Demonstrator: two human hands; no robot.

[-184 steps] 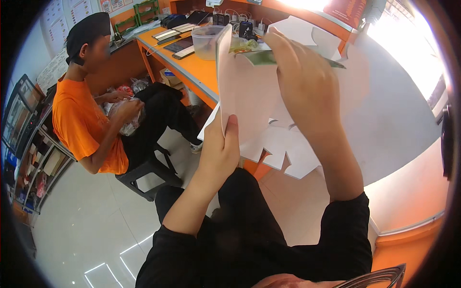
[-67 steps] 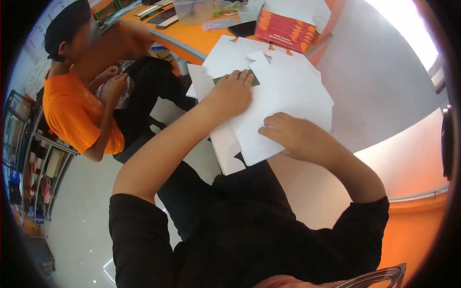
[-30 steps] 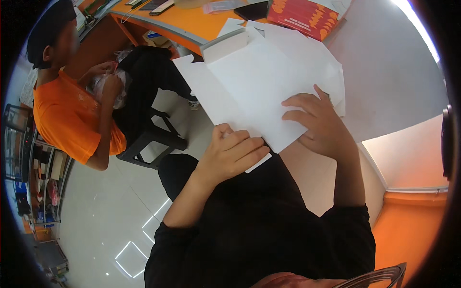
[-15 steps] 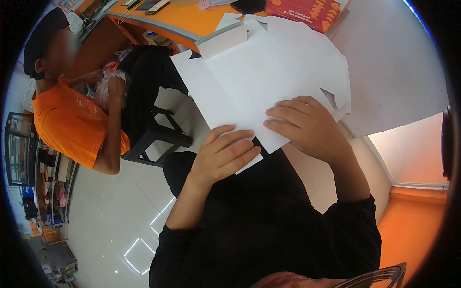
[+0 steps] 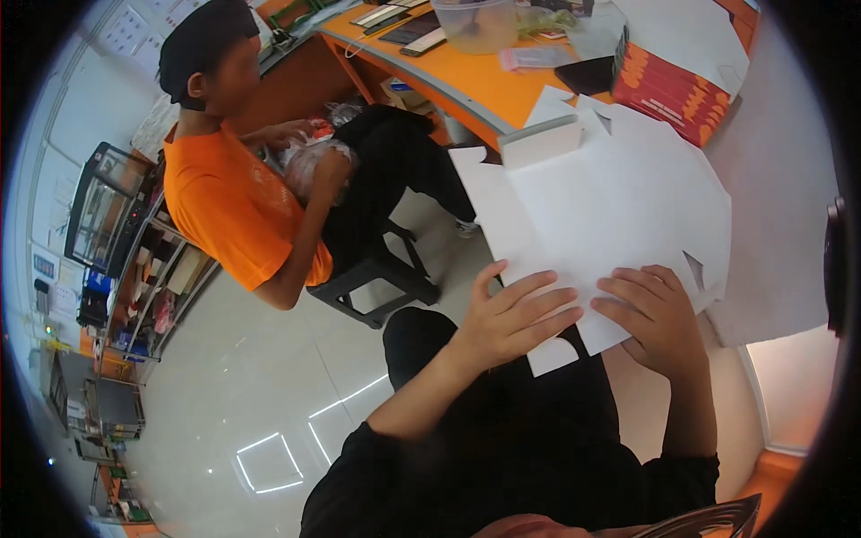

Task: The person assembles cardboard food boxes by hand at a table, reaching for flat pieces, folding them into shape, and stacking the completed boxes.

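Note:
A white die-cut cardboard box blank (image 5: 628, 211) lies across my lap and reaches to the orange table. One small flap (image 5: 542, 142) at its far left stands folded up; the rest is nearly flat, with cut notches along its edges. My left hand (image 5: 516, 314) rests on the near left part of the blank, fingers stretched out and slightly apart. Beside it, my right hand (image 5: 659, 318) lies on the near right part, fingers spread. The fingertips of both hands almost meet. Neither hand grips anything; the right thumb is partly hidden.
A red printed box (image 5: 668, 94), a black phone-like object (image 5: 587, 75) and a clear plastic tub (image 5: 475, 25) sit on the orange table (image 5: 448, 67). At left, a person in an orange shirt (image 5: 238, 202) handles a plastic bag on a black stool (image 5: 381, 282). Shelving (image 5: 161, 278) stands behind.
My view has swung left, so everything appears farther right and lower. My left hand has slid farther up the blank, away from its near edge. My right hand stays on the cardboard.

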